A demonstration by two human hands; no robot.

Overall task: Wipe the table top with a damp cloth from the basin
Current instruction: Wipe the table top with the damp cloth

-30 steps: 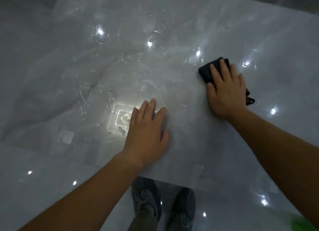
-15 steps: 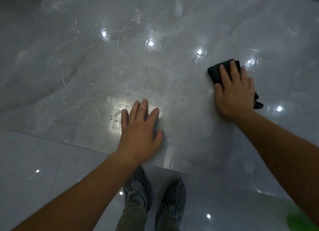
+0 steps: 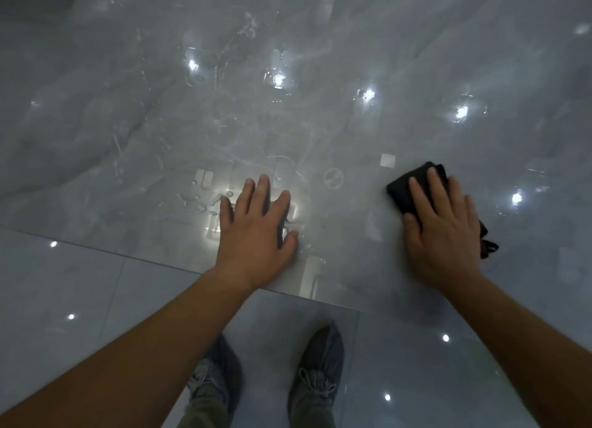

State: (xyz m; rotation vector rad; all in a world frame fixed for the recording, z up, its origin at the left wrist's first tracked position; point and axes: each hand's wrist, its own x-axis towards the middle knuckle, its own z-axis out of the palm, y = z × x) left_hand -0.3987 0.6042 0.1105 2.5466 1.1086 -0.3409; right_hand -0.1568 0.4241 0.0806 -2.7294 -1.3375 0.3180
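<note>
The glossy grey marble table top (image 3: pixel 320 123) fills the upper view, with water streaks and drops across its middle and left. A folded dark cloth (image 3: pixel 403 190) lies flat near the front edge on the right. My right hand (image 3: pixel 442 229) presses down on the cloth with straight fingers and covers most of it. My left hand (image 3: pixel 256 232) rests flat on the wet table near the front edge, fingers spread and holding nothing. No basin is in view.
The table's front edge (image 3: pixel 160 262) runs across the lower middle of the view. Below it is a shiny tiled floor (image 3: pixel 80 299), where my two grey shoes (image 3: pixel 317 363) stand close to the table.
My right hand has drawn the cloth back toward the front edge of the table. The view has tilted down, showing more floor and my shoes. My left hand stays flat near the edge.
</note>
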